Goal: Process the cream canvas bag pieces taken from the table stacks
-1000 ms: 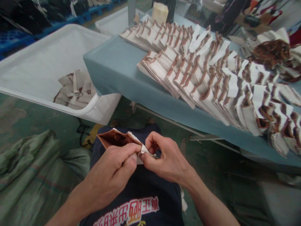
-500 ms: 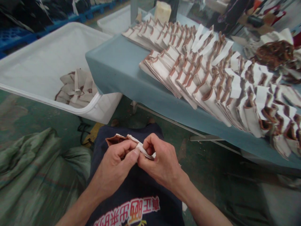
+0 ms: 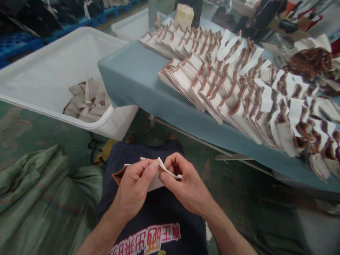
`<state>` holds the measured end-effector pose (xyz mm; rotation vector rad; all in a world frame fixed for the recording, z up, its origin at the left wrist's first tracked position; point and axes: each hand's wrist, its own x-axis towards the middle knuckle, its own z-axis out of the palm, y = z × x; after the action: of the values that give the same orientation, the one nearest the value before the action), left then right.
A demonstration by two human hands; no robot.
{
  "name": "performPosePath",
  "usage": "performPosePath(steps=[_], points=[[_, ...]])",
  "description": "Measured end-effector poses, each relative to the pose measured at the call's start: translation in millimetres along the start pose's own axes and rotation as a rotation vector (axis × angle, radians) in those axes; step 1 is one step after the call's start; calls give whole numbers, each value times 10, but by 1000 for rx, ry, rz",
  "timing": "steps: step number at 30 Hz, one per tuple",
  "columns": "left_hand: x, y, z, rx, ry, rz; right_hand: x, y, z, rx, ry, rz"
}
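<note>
A small white and brown fabric piece (image 3: 156, 182) is held between my two hands, above a dark blue cloth with printed characters on my lap. My left hand (image 3: 138, 180) is closed on its middle, thumb on top, and a brown edge sticks out to the left of the fingers. My right hand (image 3: 183, 180) pinches the right end, where a white edge stands apart from a brown one. The right fingertips are partly hidden behind the fabric.
A blue-covered table (image 3: 127, 78) bears rows of stacked white and brown fabric pieces (image 3: 212, 81). At the left stands a white bin (image 3: 42, 74) with similar pieces inside. Green sacking (image 3: 39, 198) lies at the lower left. A person's dark clothing shows behind the table.
The fabric has turned and shifted in my hands, and more of its white face shows below the fingers. My right hand has moved slightly right, my left thumb slightly up.
</note>
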<state>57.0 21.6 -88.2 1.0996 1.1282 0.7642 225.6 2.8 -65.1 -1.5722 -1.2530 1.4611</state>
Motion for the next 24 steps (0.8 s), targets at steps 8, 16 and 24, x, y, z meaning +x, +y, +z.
performPosePath(steps=[8, 16, 24], points=[[2, 112, 1, 213, 36, 148, -51, 68, -17, 84, -3, -26], [-61, 66, 17, 122, -13, 58, -6, 91, -4, 97, 15, -22], [-31, 159, 87, 20, 54, 29, -66, -7, -6, -40, 115, -128]])
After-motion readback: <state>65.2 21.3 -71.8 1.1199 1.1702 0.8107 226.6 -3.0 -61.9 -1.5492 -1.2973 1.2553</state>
